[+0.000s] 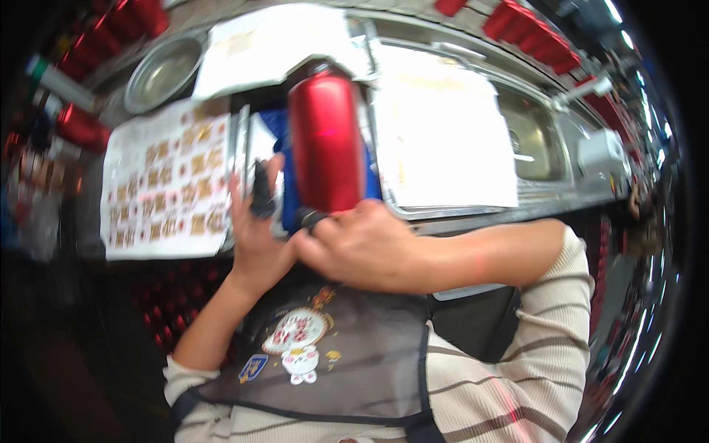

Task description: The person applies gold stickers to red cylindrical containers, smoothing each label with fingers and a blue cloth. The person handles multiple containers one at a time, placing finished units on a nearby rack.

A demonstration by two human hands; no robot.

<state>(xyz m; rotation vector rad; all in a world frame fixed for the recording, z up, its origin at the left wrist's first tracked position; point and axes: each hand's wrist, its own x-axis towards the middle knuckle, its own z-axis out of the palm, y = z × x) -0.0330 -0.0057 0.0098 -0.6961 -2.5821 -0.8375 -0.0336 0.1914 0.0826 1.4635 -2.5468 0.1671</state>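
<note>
A shiny red metal bottle (325, 136) with a dark neck lies in front of me, its neck pointing away. Blue material (298, 199) shows beneath and beside it. My left hand (258, 232) is left of the bottle's near end, its fingers spread and a black cover on one finger. At that near end, my right hand (362, 247) is closed with curled fingers, close against the base of my left hand. Black material wraps one of its fingers. Whatever those fingers pinch is hidden, and motion blurs both hands.
On the left lies a white sheet of gold-brown printed patterns (166, 184). A metal bowl (164, 72) stands behind it. White sheets (443, 125) cover a tray at right, beside a metal sink (538, 136). More red bottles (528, 33) line the back.
</note>
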